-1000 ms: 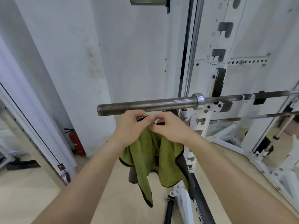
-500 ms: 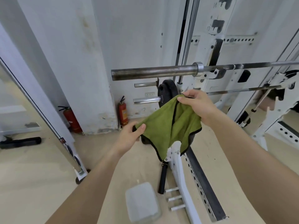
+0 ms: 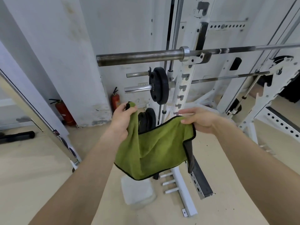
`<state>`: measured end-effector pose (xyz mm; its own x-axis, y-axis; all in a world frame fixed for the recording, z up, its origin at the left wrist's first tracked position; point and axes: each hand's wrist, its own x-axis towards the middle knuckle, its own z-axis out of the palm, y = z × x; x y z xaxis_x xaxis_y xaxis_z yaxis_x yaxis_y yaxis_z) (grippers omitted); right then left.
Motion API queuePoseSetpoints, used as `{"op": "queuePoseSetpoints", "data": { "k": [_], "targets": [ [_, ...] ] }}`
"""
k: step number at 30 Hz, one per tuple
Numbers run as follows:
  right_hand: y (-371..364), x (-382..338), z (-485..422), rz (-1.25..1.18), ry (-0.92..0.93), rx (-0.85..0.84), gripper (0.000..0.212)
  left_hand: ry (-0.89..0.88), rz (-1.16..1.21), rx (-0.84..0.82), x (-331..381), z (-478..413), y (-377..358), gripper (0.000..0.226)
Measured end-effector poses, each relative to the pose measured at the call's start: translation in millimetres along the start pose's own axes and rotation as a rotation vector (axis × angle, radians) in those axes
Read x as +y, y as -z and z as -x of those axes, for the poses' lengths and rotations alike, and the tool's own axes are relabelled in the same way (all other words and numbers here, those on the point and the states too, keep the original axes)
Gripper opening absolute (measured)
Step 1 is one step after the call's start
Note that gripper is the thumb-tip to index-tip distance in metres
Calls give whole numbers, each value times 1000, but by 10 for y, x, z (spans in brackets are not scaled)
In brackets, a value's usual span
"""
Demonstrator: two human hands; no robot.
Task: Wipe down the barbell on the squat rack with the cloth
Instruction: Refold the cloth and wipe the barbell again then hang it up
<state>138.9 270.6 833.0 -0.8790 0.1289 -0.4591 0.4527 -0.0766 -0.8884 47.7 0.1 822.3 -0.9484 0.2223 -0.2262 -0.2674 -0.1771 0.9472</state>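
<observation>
A green cloth (image 3: 152, 153) with a black hem hangs spread between my two hands, well below the barbell. My left hand (image 3: 121, 120) pinches one upper corner of it. My right hand (image 3: 201, 120) holds the opposite upper edge, fingers partly extended. The steel barbell (image 3: 139, 58) lies level on the white squat rack (image 3: 183, 88), its dark sleeve end pointing left and its thin shaft running off to the right. Neither hand nor the cloth touches the bar.
Black weight plates (image 3: 159, 86) hang on chrome pegs under the bar. Two red fire extinguishers (image 3: 65, 112) stand by the wall. A translucent plastic box (image 3: 138, 192) sits on the floor beside the rack's base rail (image 3: 201, 179). A mirror frame leans at the left.
My hands have dropped from just under the bar and moved apart, opening the bunched cloth into a spread sheet. The view has tilted downward, so the bar sits higher and farther away.
</observation>
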Motion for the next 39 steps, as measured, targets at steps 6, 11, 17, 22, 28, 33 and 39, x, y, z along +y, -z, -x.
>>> {"op": "queuePoseSetpoints", "data": {
  "k": [6, 11, 17, 22, 28, 33, 39],
  "targets": [
    [-103, 452, 85, -175, -42, -81, 46, 46, -78, -21, -473, 374, -495, 13],
    [-273, 653, 184, -358, -95, 88, 29, -229, -418, -6, -897, 675, -709, 17],
    [-256, 771, 302, -626, -153, 128, 21, -282, -440, -37, -1114, 954, -931, 22],
    [-199, 793, 423, -724, -167, 150, 16, -340, -465, -28, -1138, 1108, -1065, 17],
    [-218, 779, 646, -850, -179, 198, 21, -522, -704, 57, -1166, 1202, -1050, 23],
    [-288, 777, 702, -846, -230, 240, 18, -598, -934, 19, -1215, 1311, -1107, 25],
    [-318, 824, 672, -923, -172, 166, 30, -538, -962, -26, -1155, 1239, -990, 18]
  ]
}}
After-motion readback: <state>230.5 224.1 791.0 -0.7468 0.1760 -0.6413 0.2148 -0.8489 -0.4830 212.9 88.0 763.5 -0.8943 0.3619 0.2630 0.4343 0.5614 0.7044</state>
